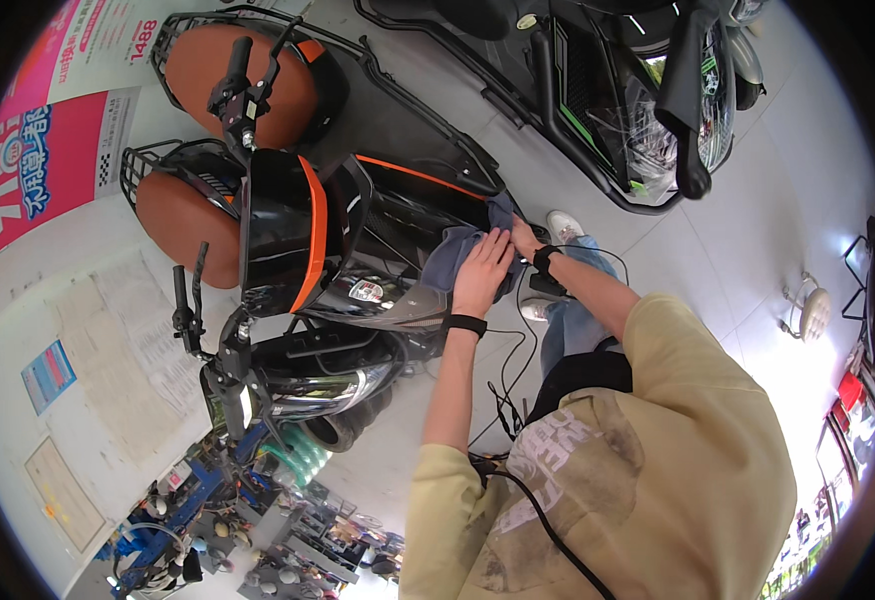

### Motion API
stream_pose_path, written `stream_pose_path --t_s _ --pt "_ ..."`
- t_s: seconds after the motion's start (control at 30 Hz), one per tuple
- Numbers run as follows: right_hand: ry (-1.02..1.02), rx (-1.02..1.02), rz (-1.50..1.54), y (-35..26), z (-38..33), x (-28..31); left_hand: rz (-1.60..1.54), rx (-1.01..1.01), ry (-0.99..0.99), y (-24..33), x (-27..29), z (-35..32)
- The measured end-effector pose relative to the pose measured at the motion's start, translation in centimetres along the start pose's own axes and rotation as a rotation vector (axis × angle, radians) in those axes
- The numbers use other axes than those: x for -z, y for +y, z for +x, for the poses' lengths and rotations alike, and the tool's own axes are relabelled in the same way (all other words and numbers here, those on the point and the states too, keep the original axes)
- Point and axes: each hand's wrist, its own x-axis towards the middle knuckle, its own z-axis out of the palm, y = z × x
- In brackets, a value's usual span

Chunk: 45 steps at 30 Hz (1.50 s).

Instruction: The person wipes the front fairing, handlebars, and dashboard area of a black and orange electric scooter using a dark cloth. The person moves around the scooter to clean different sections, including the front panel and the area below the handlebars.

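Note:
A grey-blue cloth (445, 262) lies bunched over the front end of a black scooter with orange trim (383, 250). My left hand (481, 275) rests flat on it, fingers stretched out and pressing it against the glossy bodywork. Just to the right, my right hand (524, 240) is closed on another fold of the cloth near the scooter's edge; its fingertips are partly hidden. Both wrists wear dark bands. An emblem sticker (366, 290) shows on the black panel left of the cloth.
A second scooter with a brown seat (243, 85) stands behind. To the far right is a black scooter with green trim (598, 110). Thin black cables (506, 385) hang beside my legs. Handlebars (236, 365) and a cluttered workbench (258, 540) are at lower left; a round stool (814, 312) stands right.

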Motion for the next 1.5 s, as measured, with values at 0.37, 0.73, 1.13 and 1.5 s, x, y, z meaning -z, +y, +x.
stream_pose_path --t_s 0.37,0.73,1.13,1.5 --pt "0.062 0.772 -0.506 -15.1 -12.6 -6.3 -0.174 0.417 0.437 0.4 7.3 -7.6" --pt "-0.013 1.026 -0.419 -29.1 -9.4 -13.9 -0.194 0.641 0.687 -4.6 14.9 -3.7" --pt "-0.11 0.934 -0.676 -18.3 -12.9 -2.4 -0.435 0.544 0.459 1.8 6.6 -3.9" --pt "-0.451 0.526 -0.829 -14.9 -10.7 6.0 -0.391 0.843 0.382 6.6 3.4 -11.5"
